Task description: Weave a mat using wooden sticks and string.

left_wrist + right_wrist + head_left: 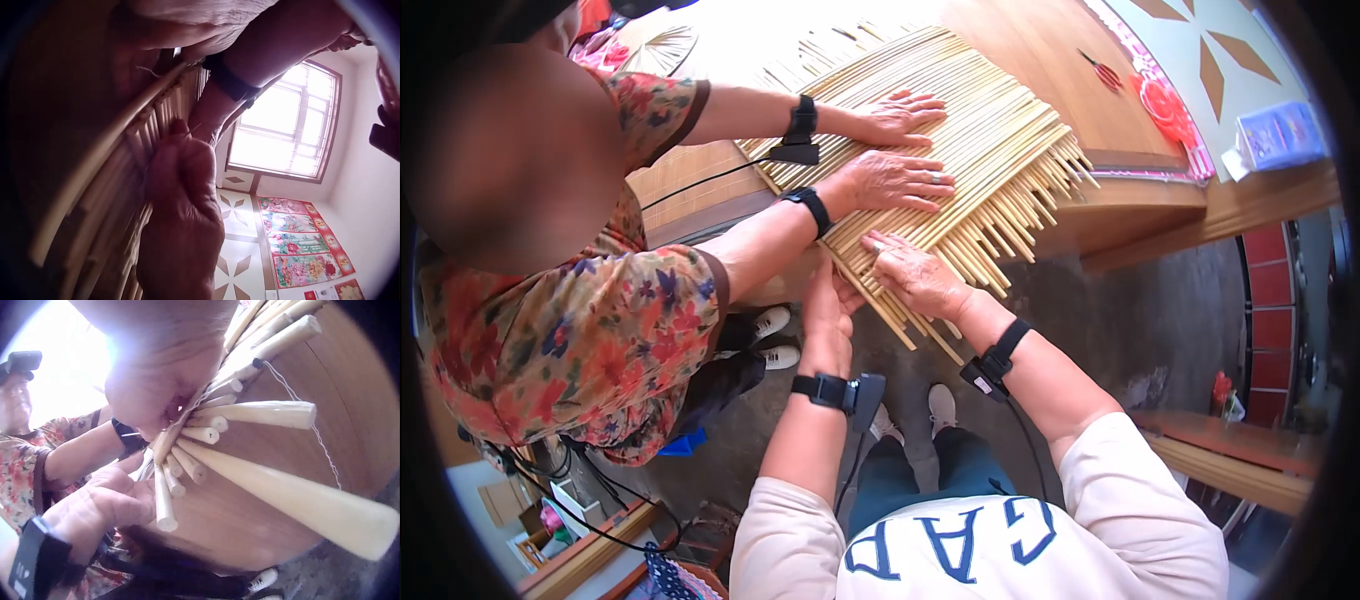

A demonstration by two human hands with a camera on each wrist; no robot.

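Observation:
A square mat of pale stalks (960, 130), with ragged ends sticking out, lies at the table's corner. At its near corner my left hand (830, 305) is palm up, gripping the edge from below. My right hand (915, 277), with a ring on one finger, is at the same corner from above. It pinches a thin needle (131, 434) close to the stalk ends (212, 425). White thread (303, 403) trails over the stalks. Another person's two hands (900, 180) press flat on top of the mat, fingers spread.
The other person in a floral shirt (570, 340) stands close on my left. On the wooden table (1120, 120) lie red-handled scissors (1103, 72) and a red plastic bag (1165, 108). A blue tissue pack (1280, 135) sits at the right. Stalks jut past the table edge toward me.

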